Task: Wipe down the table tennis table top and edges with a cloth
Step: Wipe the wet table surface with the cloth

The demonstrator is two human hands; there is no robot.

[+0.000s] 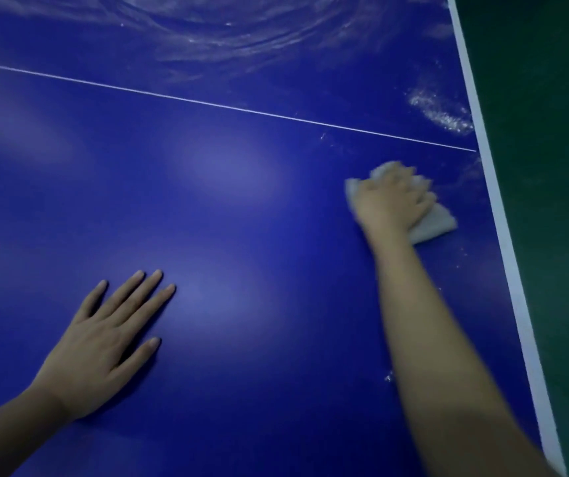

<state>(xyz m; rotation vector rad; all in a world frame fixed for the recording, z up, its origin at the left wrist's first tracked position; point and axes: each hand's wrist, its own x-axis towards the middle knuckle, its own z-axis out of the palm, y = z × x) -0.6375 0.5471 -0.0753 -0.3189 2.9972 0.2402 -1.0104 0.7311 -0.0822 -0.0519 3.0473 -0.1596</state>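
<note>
The right hand (391, 204), blurred, sits at the right of the frame with its fingers bent over a bunched white cloth (436, 223), grasping it and pressing it onto the blue worktop (241, 201), just inside the white edge stripe (503, 235). The left hand (104, 339) lies flat at the lower left, fingers released and spread, holding nothing. Pale swirls of residue (241, 36) cover the top of the frame beyond the thin white line (207, 103), and a thicker speckled patch (437, 110) lies in the upper right beside the stripe. The likeliest fault is smearing rather than lifting: a loaded cloth would only drag that film into new arcs. Small white specks near the stripe could be swept off onto the green floor (551, 166). The wad is loosely gathered, so a fast stroke over the rim could pull it from the fingers. The edge itself looks unwiped and is easy to skip.
</note>
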